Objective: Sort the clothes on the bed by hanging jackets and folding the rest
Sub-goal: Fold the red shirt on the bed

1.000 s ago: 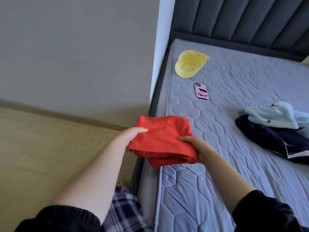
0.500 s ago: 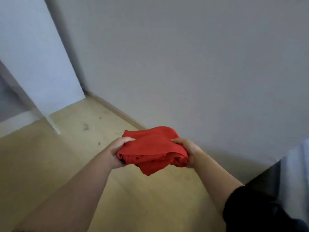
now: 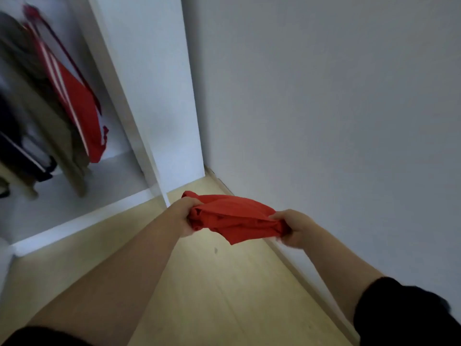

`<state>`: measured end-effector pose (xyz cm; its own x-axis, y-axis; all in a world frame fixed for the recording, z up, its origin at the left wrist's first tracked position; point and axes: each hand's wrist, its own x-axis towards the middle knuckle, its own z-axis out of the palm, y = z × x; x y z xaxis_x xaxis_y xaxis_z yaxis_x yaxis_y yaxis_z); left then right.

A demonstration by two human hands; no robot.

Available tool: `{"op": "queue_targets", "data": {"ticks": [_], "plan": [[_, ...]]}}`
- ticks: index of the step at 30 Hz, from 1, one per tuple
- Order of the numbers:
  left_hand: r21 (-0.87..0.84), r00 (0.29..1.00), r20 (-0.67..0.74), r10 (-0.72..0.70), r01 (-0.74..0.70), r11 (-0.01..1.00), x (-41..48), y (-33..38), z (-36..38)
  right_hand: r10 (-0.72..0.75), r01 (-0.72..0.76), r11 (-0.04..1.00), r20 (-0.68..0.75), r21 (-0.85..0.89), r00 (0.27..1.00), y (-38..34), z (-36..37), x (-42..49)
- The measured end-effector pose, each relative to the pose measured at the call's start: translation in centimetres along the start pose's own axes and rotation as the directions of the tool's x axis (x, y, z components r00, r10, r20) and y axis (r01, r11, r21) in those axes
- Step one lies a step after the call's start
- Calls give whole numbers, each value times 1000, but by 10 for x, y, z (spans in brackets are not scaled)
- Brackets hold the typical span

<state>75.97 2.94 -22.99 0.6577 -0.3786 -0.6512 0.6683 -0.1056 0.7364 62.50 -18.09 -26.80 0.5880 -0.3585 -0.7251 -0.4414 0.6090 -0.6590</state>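
Head-cam view, looking down past two bare forearms w/ black sleeves at the elbows. A bunched, loosely folded red garment is held in mid-air between both hands, above a light wood floor, not touching it. Left hand: fingers curled tight round the garment's left end, a bit of cloth poking out past the knuckles. Right hand: fingers and thumb clenched round the right end, fabric gathered in the fist. One loose corner of the cloth droops below the middle.

Upper left: an open white wardrobe, its side panel just beyond the left hand. Inside, blurred, hang several clothes incl. a red jacket w/ white stripes, an olive-tan piece beside it and sth dark further left. Right side: plain pale grey wall, w/ a baseboard running along the floor under the right hand.
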Motion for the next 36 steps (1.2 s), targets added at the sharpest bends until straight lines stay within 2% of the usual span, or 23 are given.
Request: {"op": "queue_targets", "data": {"ticks": [1,4,6,7,9,11,12,14,16,18,19,21,23,25,27,29,31,36], "plan": [[9,999,-40,20,-20,1000,-29,51,-8,-1,3,999,48,-34,999,-38,27,-30],[102,994,-62,93,-86,991,-84,132,-20,-23,47,994,224,-99,974,-98,75,-85],[183,980,-37,194,-185,966,-128,195,-38,-18,92,973,326,-213,945,-139,117,-124],[261,965,-11,264,-252,932,-151,224,-49,-24,143,930,332,-338,943,-155,140,-144],[507,904,49,424,-388,769,-193,279,-73,-64,267,755,337,-599,939,-183,189,-177],[751,815,156,558,-465,470,-234,325,-95,-215,430,558,376,-710,901,-203,241,-203],[839,782,229,580,-461,291,-252,342,-106,-320,518,466,409,-717,854,-211,267,-217],[908,754,343,560,-419,8,-281,368,-127,-536,722,279,521,-633,664,-225,319,-241],[920,746,382,546,-360,-153,-299,387,-148,-631,846,124,617,-518,470,-236,366,-264],[926,751,377,543,-297,-232,-308,403,-170,-603,879,-91,728,-468,326,-240,407,-278],[931,758,363,542,-269,-248,-310,411,-181,-558,870,-204,784,-449,274,-240,425,-281],[938,770,338,541,-227,-262,-310,425,-201,-442,820,-382,864,-425,242,-240,460,-283],[939,774,332,540,-215,-269,-302,437,-222,-341,742,-523,900,-421,270,-246,493,-277],[945,785,317,533,-214,-247,-289,449,-244,-232,699,-604,924,-382,305,-259,525,-268],[956,797,290,530,-217,-197,-275,464,-268,-109,728,-592,930,-345,352,-273,558,-256],[966,808,256,531,-193,-172,-263,484,-289,-29,773,-553,934,-311,356,-288,591,-241],[978,819,206,535,-154,-141,-254,510,-307,35,826,-479,934,-296,355,-304,626,-225],[998,821,13,571,-41,36,-240,595,-352,95,917,-258,937,-304,337,-353,711,-202]]}}
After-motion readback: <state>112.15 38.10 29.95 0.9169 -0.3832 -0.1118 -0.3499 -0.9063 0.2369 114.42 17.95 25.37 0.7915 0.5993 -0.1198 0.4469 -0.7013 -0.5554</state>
